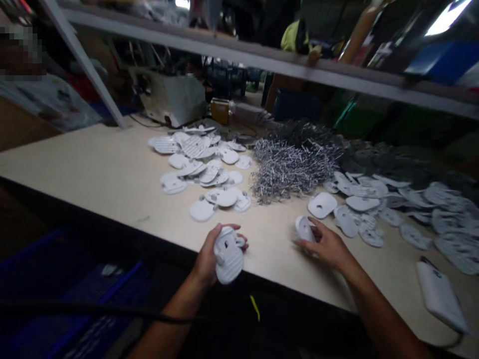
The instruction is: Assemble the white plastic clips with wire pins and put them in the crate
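Observation:
My left hand (208, 257) is closed around a white oval plastic shell (228, 255), held over the table's near edge. My right hand (326, 245) rests on the tabletop with its fingers curled on a second white plastic shell (304, 229). Between and beyond the hands lies a heap of thin metal pins (294, 162). One loose pile of white shells (204, 164) is spread behind my left hand, and another pile of white shells (396, 204) stretches off to the right of my right hand.
The pale table (93, 164) has a dark front edge. A white rectangular device (439, 295) with a cable lies at the right. A grey machine (170, 97) stands at the back under a metal shelf rail (262, 57). A blue crate (71, 294) sits below left.

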A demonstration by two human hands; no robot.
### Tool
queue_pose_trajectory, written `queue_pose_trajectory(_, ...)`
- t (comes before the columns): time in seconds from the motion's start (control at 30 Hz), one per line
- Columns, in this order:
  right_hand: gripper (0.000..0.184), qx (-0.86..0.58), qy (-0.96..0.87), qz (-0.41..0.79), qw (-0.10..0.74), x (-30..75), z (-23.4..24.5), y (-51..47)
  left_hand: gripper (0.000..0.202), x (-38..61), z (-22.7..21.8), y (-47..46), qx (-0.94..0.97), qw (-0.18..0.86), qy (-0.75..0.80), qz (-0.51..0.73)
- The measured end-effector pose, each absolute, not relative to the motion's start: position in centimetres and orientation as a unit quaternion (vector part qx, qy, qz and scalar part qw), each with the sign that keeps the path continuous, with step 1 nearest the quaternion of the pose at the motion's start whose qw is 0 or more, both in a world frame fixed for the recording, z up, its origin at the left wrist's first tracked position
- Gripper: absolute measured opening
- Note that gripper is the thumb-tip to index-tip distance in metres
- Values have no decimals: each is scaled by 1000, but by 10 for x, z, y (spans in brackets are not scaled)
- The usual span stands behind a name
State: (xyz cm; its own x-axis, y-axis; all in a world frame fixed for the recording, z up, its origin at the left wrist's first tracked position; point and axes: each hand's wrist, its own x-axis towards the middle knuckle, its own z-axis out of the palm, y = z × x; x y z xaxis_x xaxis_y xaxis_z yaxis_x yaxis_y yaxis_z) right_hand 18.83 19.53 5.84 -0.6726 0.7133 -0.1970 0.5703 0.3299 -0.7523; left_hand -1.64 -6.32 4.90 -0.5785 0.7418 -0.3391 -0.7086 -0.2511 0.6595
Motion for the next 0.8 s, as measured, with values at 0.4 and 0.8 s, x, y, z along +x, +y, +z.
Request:
queue_pose_trajectory(0.4,86,-188,-632,752,13,137,77,91,59,-11,38,-69,56,375,423,823)
queue_pose_trajectory(0.8,84,-125,-705,698,12,119,74,72,46,-5,29,-71,110,334,454,819)
